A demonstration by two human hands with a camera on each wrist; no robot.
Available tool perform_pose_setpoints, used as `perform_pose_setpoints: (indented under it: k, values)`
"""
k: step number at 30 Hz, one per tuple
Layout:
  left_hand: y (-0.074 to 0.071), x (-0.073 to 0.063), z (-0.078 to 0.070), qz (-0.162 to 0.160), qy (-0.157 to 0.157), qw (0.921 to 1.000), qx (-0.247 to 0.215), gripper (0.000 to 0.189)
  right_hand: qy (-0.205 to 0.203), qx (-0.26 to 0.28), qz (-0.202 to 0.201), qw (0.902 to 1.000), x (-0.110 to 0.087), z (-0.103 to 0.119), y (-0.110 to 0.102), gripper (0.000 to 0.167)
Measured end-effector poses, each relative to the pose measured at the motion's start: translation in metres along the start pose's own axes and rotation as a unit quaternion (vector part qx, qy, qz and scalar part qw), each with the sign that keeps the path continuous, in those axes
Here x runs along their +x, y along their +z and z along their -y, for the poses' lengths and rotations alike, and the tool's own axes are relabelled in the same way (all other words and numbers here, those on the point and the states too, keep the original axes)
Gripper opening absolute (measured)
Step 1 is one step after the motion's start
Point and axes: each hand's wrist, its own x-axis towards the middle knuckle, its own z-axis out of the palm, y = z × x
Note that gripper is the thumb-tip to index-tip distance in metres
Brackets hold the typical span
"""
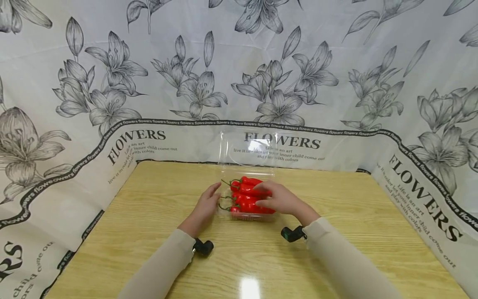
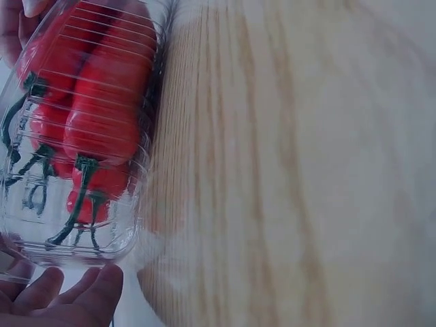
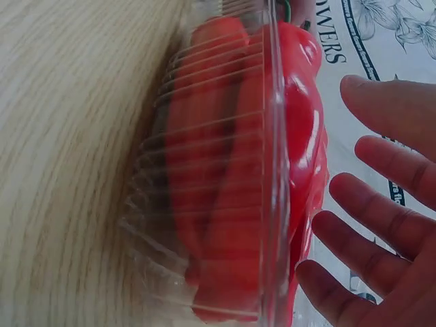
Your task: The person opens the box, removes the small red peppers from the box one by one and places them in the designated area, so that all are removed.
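Observation:
Several shiny red peppers point(image 1: 249, 203) with green stems lie in a clear plastic clamshell box point(image 1: 248, 217). Their stems point(image 2: 82, 197) point toward the box's left end. The lid point(image 1: 246, 146) is raised at the back. My left hand point(image 1: 205, 206) is at the left end of the box, its fingertips point(image 2: 105, 274) beside the end wall; whether they touch it is hard to tell. Over the right part of the peppers is my right hand point(image 1: 281, 199), fingers spread and fairly straight. In the right wrist view its fingers point(image 3: 361, 204) appear just beyond the rim, gripping nothing.
The box stands on a light wooden table point(image 1: 157, 207), near its back edge. A white cloth point(image 1: 194, 145) with grey flowers and lettering hangs behind and at both sides. Small black wrist cameras point(image 1: 293, 234) are strapped at both sleeves.

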Motion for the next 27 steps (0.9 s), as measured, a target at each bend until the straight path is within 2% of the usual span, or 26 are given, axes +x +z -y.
perform_pose_setpoints:
  k: [5, 13, 27]
  values:
    - [0.000, 0.000, 0.001, -0.001, 0.008, 1.0000, 0.005, 0.047, -0.001, -0.013, 0.011, 0.9999, 0.002, 0.002, 0.006, 0.040]
    - [0.000, -0.001, 0.003, -0.002, -0.001, 1.0000, -0.002, 0.047, -0.008, -0.046, 0.030, 0.9984, 0.005, 0.006, 0.012, 0.036]
    - [0.001, -0.003, 0.000, -0.006, -0.006, 0.9997, -0.025, 0.047, -0.011, -0.088, 0.057, 0.9944, 0.007, 0.011, 0.011, 0.035]
